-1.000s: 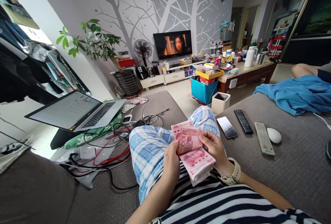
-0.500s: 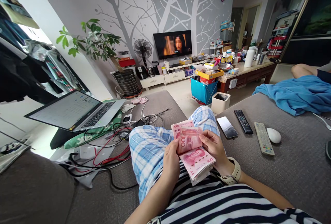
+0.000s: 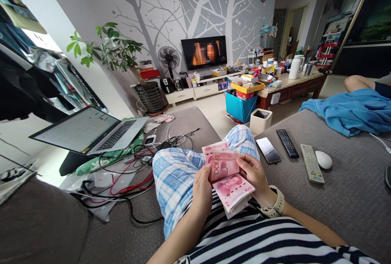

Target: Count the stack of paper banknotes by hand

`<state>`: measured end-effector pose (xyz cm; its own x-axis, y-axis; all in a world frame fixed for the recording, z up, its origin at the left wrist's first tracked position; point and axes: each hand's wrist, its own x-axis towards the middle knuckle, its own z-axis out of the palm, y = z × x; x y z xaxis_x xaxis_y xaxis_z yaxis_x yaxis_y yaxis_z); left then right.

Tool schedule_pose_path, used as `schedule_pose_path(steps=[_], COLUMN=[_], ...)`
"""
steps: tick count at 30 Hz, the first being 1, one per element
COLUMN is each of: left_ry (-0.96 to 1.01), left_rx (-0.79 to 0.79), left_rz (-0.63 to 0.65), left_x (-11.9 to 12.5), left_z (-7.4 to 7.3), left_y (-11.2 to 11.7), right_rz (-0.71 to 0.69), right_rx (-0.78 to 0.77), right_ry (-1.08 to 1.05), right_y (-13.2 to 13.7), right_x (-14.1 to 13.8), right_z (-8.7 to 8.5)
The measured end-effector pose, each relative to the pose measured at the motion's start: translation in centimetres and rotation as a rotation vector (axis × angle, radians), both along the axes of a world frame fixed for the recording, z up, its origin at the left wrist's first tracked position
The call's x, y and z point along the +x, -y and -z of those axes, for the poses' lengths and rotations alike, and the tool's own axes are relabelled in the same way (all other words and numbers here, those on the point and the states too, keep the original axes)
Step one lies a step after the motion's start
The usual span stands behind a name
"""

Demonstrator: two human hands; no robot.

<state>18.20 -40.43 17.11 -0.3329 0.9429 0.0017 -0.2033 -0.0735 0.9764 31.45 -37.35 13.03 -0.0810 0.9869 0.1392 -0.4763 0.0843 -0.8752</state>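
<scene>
A bundle of red 100 banknotes is held over my lap, in front of the striped shirt. My left hand is closed on the bundle's left side, its thumb lying on top. With thumb and fingers, my right hand pinches the edge of a folded-over note. Beyond that one, the far ends of other notes stick out toward my knees. The near part of the bundle shows a printed portrait and a thick stack of edges. Some fingers are hidden beneath the notes.
Right of my legs on the grey sofa lie a phone, a black remote, a beige remote and a white mouse. Leftward are an open laptop and tangled cables. A white bin stands ahead.
My right hand and the pinched note have barely shifted. The portrait note on top of the near stack looks slightly different. The picture on the television has changed a little.
</scene>
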Motion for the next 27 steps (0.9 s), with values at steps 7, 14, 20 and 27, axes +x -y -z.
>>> schedule_pose_path(steps=[7,14,20,27], left_ry=[-0.003,0.03,0.033,0.031], left_rx=[-0.004,-0.009,-0.002,0.012], left_rz=[-0.009,0.017,-0.001,0.008], left_x=[0.14,0.15,0.2,0.09], left_z=[-0.4,-0.83,-0.53,-0.3], left_y=[0.21,0.48,0.27,0.11], right_rz=[-0.017,-0.019,-0.031,-0.026], right_rx=[0.007,0.026,0.025,0.032], right_ry=[-0.024,-0.039,-0.055,-0.053], right_y=[-0.08,-0.03,-0.14,-0.02], right_x=[0.03,0.01,0.05,0.05], right_z=[0.23,0.42,0.6,0.5])
